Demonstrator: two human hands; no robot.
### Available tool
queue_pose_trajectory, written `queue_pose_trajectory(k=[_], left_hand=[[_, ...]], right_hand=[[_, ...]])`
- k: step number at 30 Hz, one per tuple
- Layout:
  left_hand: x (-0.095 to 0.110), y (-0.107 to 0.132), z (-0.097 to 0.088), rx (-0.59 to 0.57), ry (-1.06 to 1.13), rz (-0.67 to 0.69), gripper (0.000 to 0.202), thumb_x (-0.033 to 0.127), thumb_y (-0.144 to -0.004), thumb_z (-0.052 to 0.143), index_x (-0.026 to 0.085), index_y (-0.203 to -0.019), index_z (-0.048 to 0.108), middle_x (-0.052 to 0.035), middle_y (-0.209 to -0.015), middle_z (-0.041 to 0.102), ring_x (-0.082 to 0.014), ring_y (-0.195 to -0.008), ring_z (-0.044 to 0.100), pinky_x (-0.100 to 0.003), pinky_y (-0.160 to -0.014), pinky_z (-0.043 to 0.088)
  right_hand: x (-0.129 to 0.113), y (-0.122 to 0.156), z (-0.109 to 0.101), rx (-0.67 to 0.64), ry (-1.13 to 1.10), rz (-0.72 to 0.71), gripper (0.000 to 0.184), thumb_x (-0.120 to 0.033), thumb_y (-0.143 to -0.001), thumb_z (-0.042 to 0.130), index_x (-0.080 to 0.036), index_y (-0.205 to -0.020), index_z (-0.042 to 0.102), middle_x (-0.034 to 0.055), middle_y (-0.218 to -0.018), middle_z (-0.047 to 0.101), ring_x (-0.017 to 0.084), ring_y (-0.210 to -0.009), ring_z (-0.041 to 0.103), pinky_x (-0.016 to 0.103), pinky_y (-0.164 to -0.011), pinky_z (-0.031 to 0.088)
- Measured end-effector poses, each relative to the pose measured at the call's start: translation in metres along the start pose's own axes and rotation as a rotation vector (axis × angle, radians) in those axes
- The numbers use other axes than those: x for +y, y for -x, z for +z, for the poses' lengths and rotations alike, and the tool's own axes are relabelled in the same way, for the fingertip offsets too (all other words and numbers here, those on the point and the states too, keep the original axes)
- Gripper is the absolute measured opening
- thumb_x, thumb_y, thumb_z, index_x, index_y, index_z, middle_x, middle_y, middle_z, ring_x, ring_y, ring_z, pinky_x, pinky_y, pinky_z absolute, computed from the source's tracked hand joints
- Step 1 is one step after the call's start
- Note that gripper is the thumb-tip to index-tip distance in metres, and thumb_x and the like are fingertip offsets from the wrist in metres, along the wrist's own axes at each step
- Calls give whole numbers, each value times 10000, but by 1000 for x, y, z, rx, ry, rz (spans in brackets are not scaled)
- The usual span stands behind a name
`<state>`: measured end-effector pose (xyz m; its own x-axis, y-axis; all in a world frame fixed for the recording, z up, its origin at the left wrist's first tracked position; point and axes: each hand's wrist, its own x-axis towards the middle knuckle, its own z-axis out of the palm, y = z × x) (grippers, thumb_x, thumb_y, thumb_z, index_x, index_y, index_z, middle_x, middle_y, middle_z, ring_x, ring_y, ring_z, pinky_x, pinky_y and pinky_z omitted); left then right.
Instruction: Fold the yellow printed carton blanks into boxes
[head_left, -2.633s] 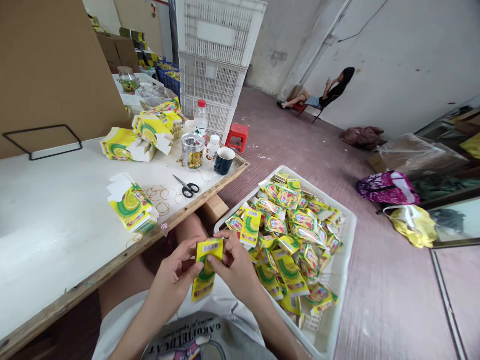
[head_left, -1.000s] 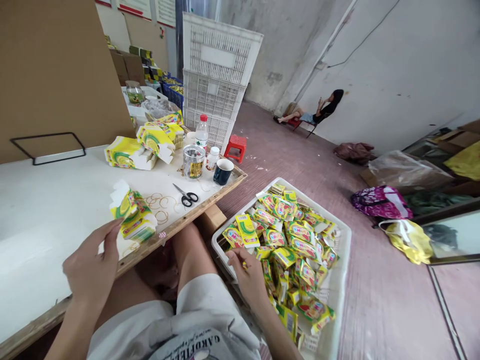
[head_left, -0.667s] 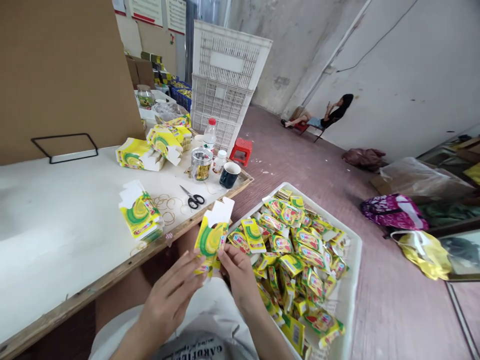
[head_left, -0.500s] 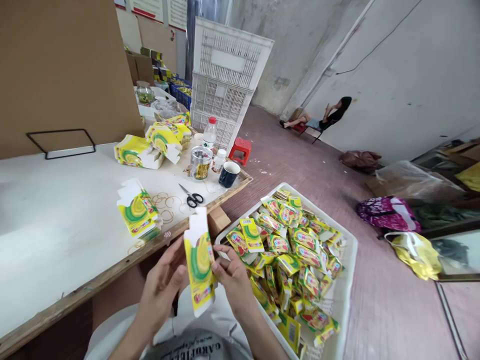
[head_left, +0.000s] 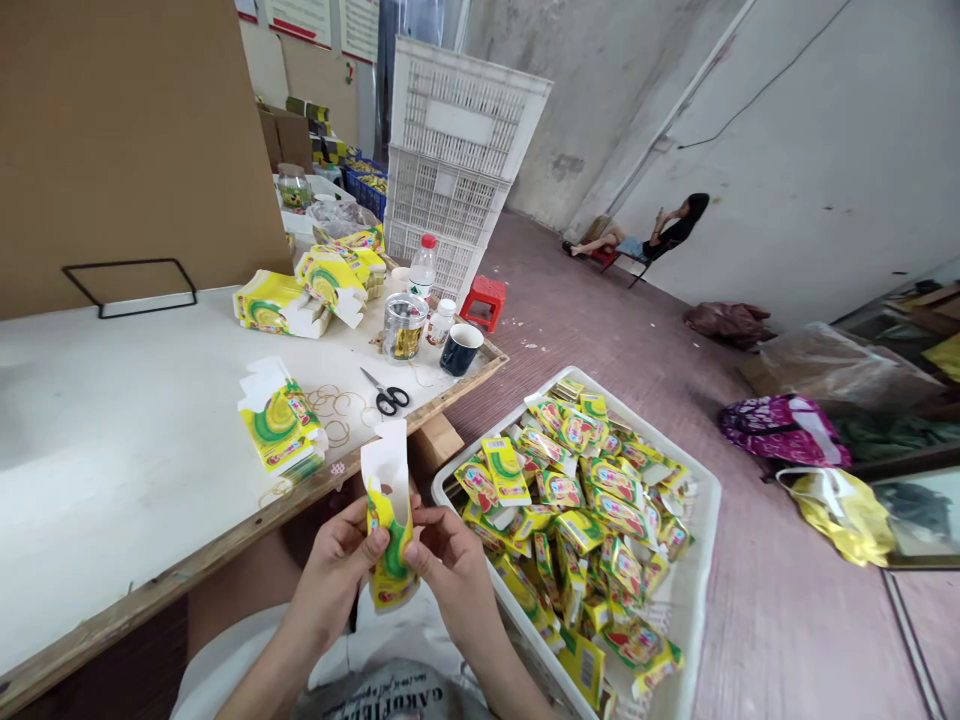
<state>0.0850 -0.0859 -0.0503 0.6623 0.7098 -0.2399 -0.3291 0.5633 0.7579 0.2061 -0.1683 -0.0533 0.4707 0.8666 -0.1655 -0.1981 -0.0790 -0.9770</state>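
Between my two hands is a small yellow-green printed carton, held upright above my lap. Its white top flap stands up and the upper end gapes, showing the pale inside. My left hand grips the carton's left edge, thumb on the front. On the other edge, my right hand pinches it with thumb and fingers. To the right, a white plastic crate holds many similar yellow cartons. On the table, a small stack of flat cartons lies beside loose rubber bands.
Scissors, a dark mug, a clear jar and a red-capped bottle stand near the table corner. More carton bundles lie behind. Stacked white crates rise beyond; a seated person is by the wall.
The carton has gone from flat to squeezed open, its top end now gaping. My hands have closed in on its two edges. The view has shifted slightly.
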Motion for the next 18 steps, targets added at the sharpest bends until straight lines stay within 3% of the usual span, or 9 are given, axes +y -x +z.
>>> queue_pose_trajectory(k=[3, 7, 9, 11, 14, 16, 18], left_hand=[[-4, -2, 1, 44, -105, 6, 370, 399, -708, 836, 171, -976, 722, -60, -883, 803, -265, -868, 747, -334, -763, 601], [-6, -2, 0, 116, -346, 130, 508, 387, -806, 749, 188, -1225, 542, -94, -1042, 774, -257, -973, 727, -344, -816, 587], [-5, -1, -3, 126, -439, 182, 575, 368, -857, 695, 212, -1327, 405, -109, -1111, 750, -251, -1022, 715, -345, -830, 579], [-2, 1, -6, 61, -505, 181, 573, 352, -896, 646, 225, -1369, 347, -120, -1154, 733, -253, -1076, 698, -349, -859, 568], [8, 4, -9, -72, -580, 159, 504, 337, -924, 601, 240, -1382, 415, -123, -1240, 696, -258, -1173, 649, -348, -939, 537], [16, 6, -9, -137, -599, 124, 424, 331, -923, 602, 239, -1327, 513, -117, -1272, 676, -261, -1184, 637, -340, -946, 530], [21, 7, -9, -202, -561, 53, 356, 324, -903, 634, 226, -1241, 584, -107, -1202, 703, -254, -1095, 672, -328, -888, 544]], right_hand=[[1, 2, 3, 41, 71, -20, 316, -469, -787, 736, -176, -784, 618, -4, -694, 600, 131, -613, 488, 259, -593, 418], [3, 1, 2, 116, 111, -54, 278, -406, -830, 686, -203, -734, 523, -42, -642, 513, 111, -570, 421, 237, -550, 369], [1, -1, -2, 118, 120, -84, 211, -360, -831, 688, -207, -864, 547, -18, -743, 578, 125, -620, 481, 246, -594, 407], [-2, -2, -7, 60, 116, -123, 324, -322, -837, 689, -225, -1105, 533, 30, -941, 641, 150, -722, 561, 270, -673, 456], [-8, -2, -15, -72, 120, -166, 515, -328, -880, 655, -271, -1338, 428, 49, -1040, 644, 163, -758, 599, 278, -677, 472], [-12, -2, -21, -136, 164, -177, 443, -372, -909, 623, -266, -1317, 486, 36, -970, 651, 159, -719, 589, 266, -633, 454], [-17, -1, -26, -168, 239, -185, 284, -415, -933, 588, -232, -1149, 608, 16, -844, 643, 145, -651, 556, 250, -584, 419]])
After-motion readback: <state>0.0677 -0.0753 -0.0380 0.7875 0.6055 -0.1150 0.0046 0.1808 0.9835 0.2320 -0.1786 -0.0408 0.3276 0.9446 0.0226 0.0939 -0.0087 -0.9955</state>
